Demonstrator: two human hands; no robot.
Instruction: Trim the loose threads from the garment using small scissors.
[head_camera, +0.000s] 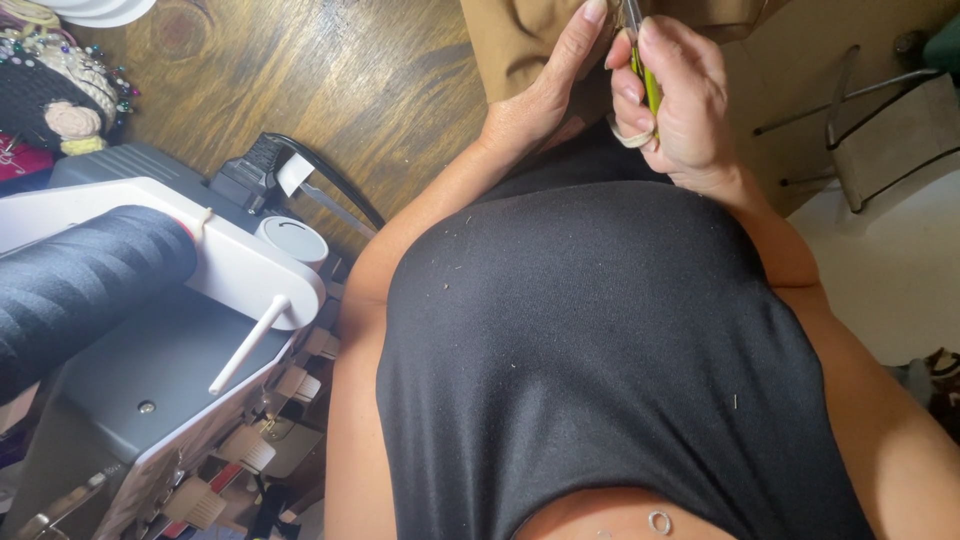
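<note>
Yellow-green-handled thread snips (645, 75) sit clamped in the right hand (670, 100), fingers curled shut around the handle, above tan woven fabric (510, 40). Left hand (545, 95) rests flat on that fabric, fingers extended together.

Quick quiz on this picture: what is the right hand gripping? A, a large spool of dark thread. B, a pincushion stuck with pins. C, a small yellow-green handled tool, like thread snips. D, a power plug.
C: the right hand is closed around a slim yellow-green handled tool with a metal tip, next to the left hand resting on tan fabric; the dark thread spool sits on the sewing machine, untouched.
</note>
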